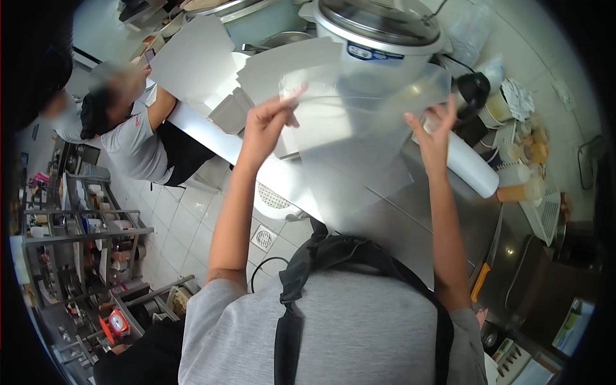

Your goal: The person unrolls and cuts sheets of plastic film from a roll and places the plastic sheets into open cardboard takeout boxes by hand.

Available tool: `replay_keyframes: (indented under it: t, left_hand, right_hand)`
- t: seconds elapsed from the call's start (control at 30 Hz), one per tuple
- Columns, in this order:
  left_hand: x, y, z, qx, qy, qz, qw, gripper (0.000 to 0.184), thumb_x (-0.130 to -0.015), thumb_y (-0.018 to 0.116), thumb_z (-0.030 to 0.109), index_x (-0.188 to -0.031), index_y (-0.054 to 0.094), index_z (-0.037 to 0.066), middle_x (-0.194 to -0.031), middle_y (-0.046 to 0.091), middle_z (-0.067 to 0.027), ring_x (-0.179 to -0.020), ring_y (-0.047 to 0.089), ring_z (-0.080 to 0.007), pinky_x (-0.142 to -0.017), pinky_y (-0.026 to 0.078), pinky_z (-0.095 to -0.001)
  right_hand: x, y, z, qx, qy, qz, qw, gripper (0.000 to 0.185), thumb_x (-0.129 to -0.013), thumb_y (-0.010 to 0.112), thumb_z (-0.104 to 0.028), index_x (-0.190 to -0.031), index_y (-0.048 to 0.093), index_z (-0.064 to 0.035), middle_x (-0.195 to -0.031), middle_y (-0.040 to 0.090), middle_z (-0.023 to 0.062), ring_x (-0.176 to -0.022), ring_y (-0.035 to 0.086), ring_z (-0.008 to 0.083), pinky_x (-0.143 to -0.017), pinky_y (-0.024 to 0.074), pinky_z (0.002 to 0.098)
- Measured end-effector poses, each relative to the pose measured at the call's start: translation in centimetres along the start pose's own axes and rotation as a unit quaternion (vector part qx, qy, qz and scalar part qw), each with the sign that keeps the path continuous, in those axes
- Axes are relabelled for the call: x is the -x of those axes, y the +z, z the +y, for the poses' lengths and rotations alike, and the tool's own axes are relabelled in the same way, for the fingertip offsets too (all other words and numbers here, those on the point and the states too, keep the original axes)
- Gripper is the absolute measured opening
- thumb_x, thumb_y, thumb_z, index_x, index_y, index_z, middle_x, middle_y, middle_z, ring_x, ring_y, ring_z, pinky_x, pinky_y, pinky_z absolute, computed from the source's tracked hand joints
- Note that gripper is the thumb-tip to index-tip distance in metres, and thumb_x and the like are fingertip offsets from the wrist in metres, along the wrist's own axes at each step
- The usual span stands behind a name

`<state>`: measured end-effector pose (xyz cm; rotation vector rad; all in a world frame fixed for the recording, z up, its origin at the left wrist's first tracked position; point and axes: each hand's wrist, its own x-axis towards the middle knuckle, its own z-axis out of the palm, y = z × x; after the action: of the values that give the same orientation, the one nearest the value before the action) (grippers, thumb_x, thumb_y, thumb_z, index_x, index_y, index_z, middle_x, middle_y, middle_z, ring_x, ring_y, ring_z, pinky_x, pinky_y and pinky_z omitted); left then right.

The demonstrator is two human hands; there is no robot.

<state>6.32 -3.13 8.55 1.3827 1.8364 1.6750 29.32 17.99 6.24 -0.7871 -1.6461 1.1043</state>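
Observation:
A large clear plastic sheet or bag [359,138] spreads in front of me over the metal worktop. My left hand [269,122] pinches its left side between thumb and fingers, the index finger pointing up. At its right edge is my right hand [435,135], thumb and fingers apart; whether the fingertips touch the plastic is hard to tell. Behind the plastic lie white cardboard pieces [301,58], stacked flat. A white roll [471,165] rests on the worktop just beside my right hand.
A big lidded cooker [378,32] stands at the back. Cups of sauce [523,190] line the right wall, and a knife with a yellow handle [480,282] lies nearer. More folded white card [199,61] is at the left, near a co-worker in a grey shirt [138,147]. Shelving [83,237] stands behind.

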Motion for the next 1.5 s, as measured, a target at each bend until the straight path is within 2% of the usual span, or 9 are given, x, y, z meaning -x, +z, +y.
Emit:
replay_keyframes:
  t: [0.07,0.17,0.27,0.4,0.6,0.7,0.9,1.1,1.5]
  left_hand:
    - [-1.5,-2.2,-2.5,0.043,-0.021,0.005,0.999,0.042,-0.095,0.053,-0.002,-0.134,0.061,0.01,-0.073,0.055,0.0017,-0.069,0.054,-0.0068,-0.068,0.047,-0.0231]
    - [-2.8,-5.2,-5.2,0.042,-0.053,0.024,0.997,0.039,-0.097,0.055,0.003,-0.135,0.059,0.009,-0.073,0.052,0.0034,-0.068,0.05,-0.0063,-0.069,0.047,-0.0232]
    - [-3.0,-7.4,-7.8,0.035,-0.078,0.074,0.994,0.036,-0.098,0.058,0.008,-0.133,0.061,0.01,-0.074,0.052,0.0047,-0.068,0.048,-0.0051,-0.068,0.046,-0.0215]
    - [-2.9,-8.1,-9.6,0.036,-0.114,0.15,0.981,0.034,-0.096,0.063,0.014,-0.13,0.064,0.009,-0.077,0.057,0.0043,-0.069,0.05,-0.0041,-0.066,0.045,-0.0198]
    - [2.3,-3.9,-11.5,0.017,-0.215,0.189,0.958,0.033,-0.096,0.064,0.027,-0.119,0.067,0.003,-0.078,0.064,0.0023,-0.068,0.057,-0.0051,-0.061,0.043,-0.0197]
    - [3.4,-3.1,-12.4,0.04,-0.272,0.201,0.94,0.031,-0.098,0.061,0.03,-0.111,0.069,0.003,-0.076,0.066,0.0004,-0.065,0.058,-0.0055,-0.058,0.043,-0.021]
    - [2.8,-3.5,-13.2,0.039,-0.261,0.284,0.922,0.032,-0.1,0.058,0.033,-0.095,0.066,0.002,-0.057,0.054,0.0006,-0.045,0.046,-0.0055,-0.044,0.037,-0.0215]
    - [2.4,-2.7,-13.6,-0.001,-0.277,0.359,0.891,0.031,-0.101,0.057,0.034,-0.096,0.061,0.003,-0.051,0.041,0.0036,-0.042,0.039,-0.0057,-0.039,0.033,-0.0221]
    - [3.8,-3.3,-17.8,-0.11,-0.272,0.352,0.889,0.034,-0.1,0.057,0.034,-0.094,0.061,0.001,-0.05,0.046,0.0007,-0.041,0.041,-0.0071,-0.041,0.034,-0.0271]
  right_hand:
    - [-1.2,1.7,3.7,-0.039,0.231,-0.181,0.955,0.033,-0.089,0.073,-0.022,-0.112,0.066,0.0008,-0.106,0.067,0.0087,-0.103,0.06,0.0151,-0.098,0.0432,0.0323]
    - [-1.6,5.9,8.4,-0.035,0.191,-0.204,0.959,0.027,-0.09,0.072,-0.023,-0.105,0.068,-0.0006,-0.092,0.07,0.004,-0.094,0.062,0.0107,-0.091,0.0454,0.0278]
    - [-2.5,9.7,9.4,-0.04,0.122,-0.161,0.979,0.025,-0.091,0.071,-0.023,-0.099,0.068,0.0002,-0.096,0.07,0.0056,-0.095,0.062,0.0109,-0.086,0.0465,0.0246]
    - [-3.5,12.6,12.7,0.0,0.084,-0.143,0.986,0.034,-0.093,0.068,-0.025,-0.116,0.062,-0.0008,-0.108,0.067,0.0099,-0.103,0.063,0.0163,-0.093,0.0468,0.03]
    - [-2.2,13.0,15.6,-0.031,0.194,-0.158,0.968,0.055,-0.092,0.069,-0.034,-0.133,0.053,0.0002,-0.109,0.066,0.0106,-0.104,0.062,0.0151,-0.093,0.0464,0.0274]
    - [-1.9,12.3,15.0,-0.046,0.295,-0.238,0.924,0.049,-0.094,0.067,-0.03,-0.131,0.055,0.0006,-0.105,0.068,0.0072,-0.097,0.062,0.011,-0.086,0.047,0.0236]
    - [-1.3,13.0,14.4,-0.081,0.213,-0.201,0.953,0.022,-0.098,0.061,-0.022,-0.107,0.066,-0.0023,-0.083,0.063,-0.0026,-0.071,0.053,0.0037,-0.065,0.0415,0.0184]
    - [-1.2,14.7,13.5,-0.029,0.158,-0.133,0.978,0.019,-0.098,0.061,-0.022,-0.101,0.066,-0.0041,-0.064,0.057,-0.0044,-0.05,0.043,0.0041,-0.046,0.0328,0.0222]
    - [-2.0,14.9,13.3,0.128,0.069,-0.12,0.982,0.02,-0.093,0.067,-0.024,-0.097,0.07,-0.0043,-0.055,0.055,0.0005,-0.049,0.042,0.0045,-0.047,0.034,0.0254]
